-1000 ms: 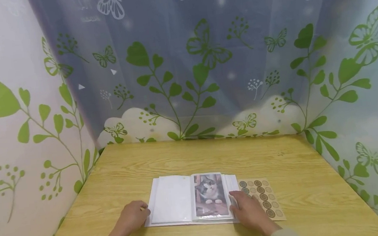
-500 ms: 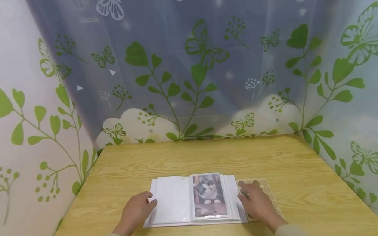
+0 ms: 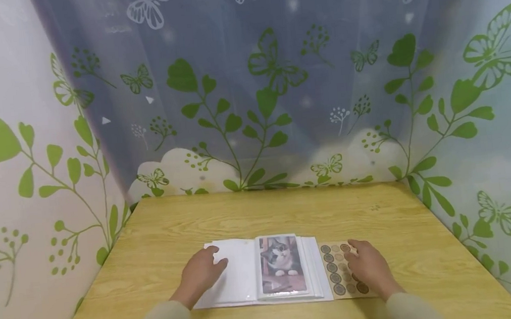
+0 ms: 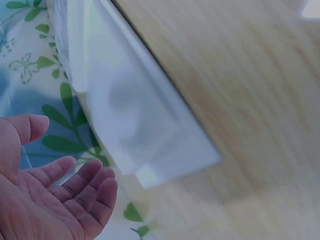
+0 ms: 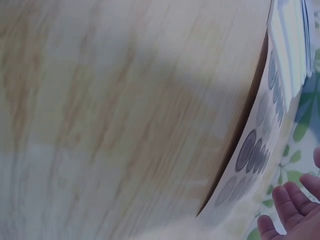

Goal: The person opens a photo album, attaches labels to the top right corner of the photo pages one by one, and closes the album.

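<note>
An open photo album [image 3: 235, 275] lies on the wooden table, its left page plain white. A cat photo [image 3: 283, 263] sits in the sleeve of the right page. Over the album's left page hovers my left hand [image 3: 200, 272], fingers loosely bent and holding nothing; the left wrist view shows its palm [image 4: 50, 210] beside the album [image 4: 130, 100]. A brown sheet of round stickers [image 3: 338, 276] lies at the album's right edge. My right hand [image 3: 371, 266] is over the sheet's right side, hiding part of it; its relaxed fingers [image 5: 287, 202] hold nothing.
The wood-grain table [image 3: 260, 212] extends behind and around the album. A curtain [image 3: 232, 106] with green leaves and butterflies stands along its back and sides. Light glares on the table near the front edge.
My right hand has let go of the album's right edge and moved right over the sticker sheet. My left hand has left the album's left edge and moved up and right over the page.
</note>
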A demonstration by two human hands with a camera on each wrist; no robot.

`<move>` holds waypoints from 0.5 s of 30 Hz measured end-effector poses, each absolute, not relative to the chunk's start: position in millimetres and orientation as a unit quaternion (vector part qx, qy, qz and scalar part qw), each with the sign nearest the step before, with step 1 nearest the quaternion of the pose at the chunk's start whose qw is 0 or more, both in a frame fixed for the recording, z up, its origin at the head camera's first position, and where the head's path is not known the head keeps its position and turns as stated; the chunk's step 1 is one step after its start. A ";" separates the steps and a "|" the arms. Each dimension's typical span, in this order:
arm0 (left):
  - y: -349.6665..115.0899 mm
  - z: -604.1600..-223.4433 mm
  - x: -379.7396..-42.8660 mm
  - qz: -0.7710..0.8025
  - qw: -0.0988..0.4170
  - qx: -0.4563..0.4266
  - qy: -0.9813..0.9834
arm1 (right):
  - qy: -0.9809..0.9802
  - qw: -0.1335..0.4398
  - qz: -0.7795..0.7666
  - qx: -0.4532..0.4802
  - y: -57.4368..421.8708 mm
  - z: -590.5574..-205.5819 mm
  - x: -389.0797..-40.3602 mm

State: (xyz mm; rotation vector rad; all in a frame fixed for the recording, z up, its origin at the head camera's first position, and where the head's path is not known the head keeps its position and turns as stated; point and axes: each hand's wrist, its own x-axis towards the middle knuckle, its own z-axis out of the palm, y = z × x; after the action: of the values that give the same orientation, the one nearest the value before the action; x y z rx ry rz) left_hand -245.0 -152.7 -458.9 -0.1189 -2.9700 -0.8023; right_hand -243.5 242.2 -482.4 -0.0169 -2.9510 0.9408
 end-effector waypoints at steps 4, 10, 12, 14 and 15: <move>-134.9 -455.7 -250.5 -0.268 0.045 -0.053 -0.961 | -0.947 0.002 0.320 -0.028 250.9 -482.8 -246.1; -103.0 -453.6 -259.1 -0.286 0.046 -0.086 -0.953 | -0.948 -0.008 0.314 -0.047 258.9 -481.0 -248.8; -91.2 -453.9 -261.0 -0.291 0.037 -0.098 -0.951 | -0.948 -0.011 0.312 -0.055 261.1 -481.3 -248.7; -79.1 -454.2 -261.8 -0.297 0.029 -0.109 -0.948 | -0.944 -0.023 0.321 -0.066 262.7 -481.8 -248.0; -73.2 -454.7 -261.6 -0.300 0.022 -0.113 -0.947 | -0.943 -0.030 0.325 -0.071 263.1 -482.0 -247.6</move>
State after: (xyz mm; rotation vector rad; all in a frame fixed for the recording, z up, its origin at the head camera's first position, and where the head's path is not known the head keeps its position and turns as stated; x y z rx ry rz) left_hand -261.6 -73.2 -454.7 -0.3495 -2.9339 -0.9289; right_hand -247.6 263.1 -482.0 -0.2281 -3.0186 1.0400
